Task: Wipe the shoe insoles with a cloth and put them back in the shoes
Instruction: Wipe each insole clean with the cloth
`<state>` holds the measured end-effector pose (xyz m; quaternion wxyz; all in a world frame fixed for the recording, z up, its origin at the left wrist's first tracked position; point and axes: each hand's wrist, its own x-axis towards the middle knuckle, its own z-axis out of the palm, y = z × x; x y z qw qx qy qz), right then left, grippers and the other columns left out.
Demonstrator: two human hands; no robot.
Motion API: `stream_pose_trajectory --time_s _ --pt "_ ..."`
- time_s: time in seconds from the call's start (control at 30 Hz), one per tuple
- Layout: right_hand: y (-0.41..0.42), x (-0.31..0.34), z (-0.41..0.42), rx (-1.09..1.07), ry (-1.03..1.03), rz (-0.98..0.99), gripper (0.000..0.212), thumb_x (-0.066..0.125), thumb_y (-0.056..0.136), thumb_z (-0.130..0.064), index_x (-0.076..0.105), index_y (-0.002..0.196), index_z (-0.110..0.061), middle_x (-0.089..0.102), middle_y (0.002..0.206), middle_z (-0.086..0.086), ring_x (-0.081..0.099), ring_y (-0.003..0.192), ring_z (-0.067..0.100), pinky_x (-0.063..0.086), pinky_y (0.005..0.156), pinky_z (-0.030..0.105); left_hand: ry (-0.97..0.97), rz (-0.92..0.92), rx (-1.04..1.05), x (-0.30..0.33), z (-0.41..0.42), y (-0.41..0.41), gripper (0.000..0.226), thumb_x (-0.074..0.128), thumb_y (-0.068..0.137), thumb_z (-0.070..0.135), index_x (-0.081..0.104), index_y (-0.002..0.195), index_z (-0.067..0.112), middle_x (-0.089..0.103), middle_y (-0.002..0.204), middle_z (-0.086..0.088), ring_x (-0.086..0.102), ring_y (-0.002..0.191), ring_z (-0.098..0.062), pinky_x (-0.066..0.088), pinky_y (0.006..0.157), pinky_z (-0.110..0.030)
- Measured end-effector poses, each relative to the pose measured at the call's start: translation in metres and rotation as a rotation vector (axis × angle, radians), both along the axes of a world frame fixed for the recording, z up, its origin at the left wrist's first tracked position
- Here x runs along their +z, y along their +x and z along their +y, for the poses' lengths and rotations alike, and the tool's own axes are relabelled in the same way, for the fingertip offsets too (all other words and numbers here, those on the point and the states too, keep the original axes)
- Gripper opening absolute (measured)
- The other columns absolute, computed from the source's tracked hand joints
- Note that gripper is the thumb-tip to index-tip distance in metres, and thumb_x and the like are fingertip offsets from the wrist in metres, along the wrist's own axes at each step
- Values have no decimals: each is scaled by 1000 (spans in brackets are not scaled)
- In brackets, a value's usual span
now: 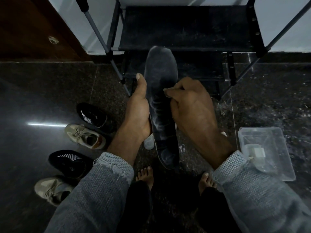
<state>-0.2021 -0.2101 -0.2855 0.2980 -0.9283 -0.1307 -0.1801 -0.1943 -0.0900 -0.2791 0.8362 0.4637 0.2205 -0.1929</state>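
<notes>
Insole [161,105], dark and dusty, stands lengthwise at frame centre. Left hand [138,106] clasps its edge; right hand [191,106] pinches the opposite edge.

Left hand [137,108] holds a dark insole [161,91] lengthwise; right hand [190,105] pinches its edge. Four shoes [87,137] lie left on the floor [42,91].

Both forearms are stretched forward, with grey knitted sleeves pulled back from the wrists. The left hand [137,108] is turned on its edge, its thumb pointed upward and away. The right hand [190,105] is held palm down, with its fingers [170,93] curled inward and pinched together.
</notes>
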Motion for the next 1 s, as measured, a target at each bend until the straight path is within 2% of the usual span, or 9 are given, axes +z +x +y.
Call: stream_pose_trajectory --time_s 0.17,0.33,0.43,0.57,0.73,0.83,1.0 --pt "-9 6 14 107 -22 11 17 58 86 -10 74 90 -5 63 87 10 58 79 30 52 64 40 -9 -8 5 1 0 -2 71 30 96 65 62 122 7 69 117 -17 68 108 -28 54 93 -41" --pt "3 2 -6 -14 17 9 16 61 85 -6 76 93 -6 65 85 12 60 79 32 54 65 38 -21 -4 -22 -1 -3 -2 70 28 96 65 65 117 10 70 115 -16 68 107 -30 53 92 -44" --pt "-2 7 2 9 72 19 20 57 87 -9 76 93 -5 64 87 10 59 81 29 53 66 37 -8 -1 -36 -1 -4 -2 69 31 95 65 64 120 10 70 116 -15 67 109 -29 51 96 -43" --pt "-11 13 20 108 39 9 18 59 85 -9 75 92 -5 64 87 10 58 79 28 52 64 37 32 -14 -28 0 0 -2 68 33 96 63 65 120 7 70 115 -13 67 109 -26 52 93 -38" --pt "4 3 -3 -5 14 -6 28 49 89 -13 75 96 -7 65 89 12 59 80 33 54 66 44 -40 -7 -82 -1 -5 -5 67 30 97 62 63 122 10 70 114 -13 67 108 -27 51 96 -43" --pt "6 1 -6 -52 50 -1 19 58 88 -7 75 96 -6 65 90 11 60 82 32 54 69 41 -68 -14 -85 -1 -7 -6 63 29 98 60 64 118 11 71 113 -13 67 107 -28 50 98 -44" --pt "-4 11 14 61 69 -19 34 44 89 -20 75 93 -5 65 89 9 60 80 26 52 65 34 -35 -16 -81 0 -4 -5 61 33 98 59 66 117 12 70 115 -13 68 108 -25 53 89 -37"
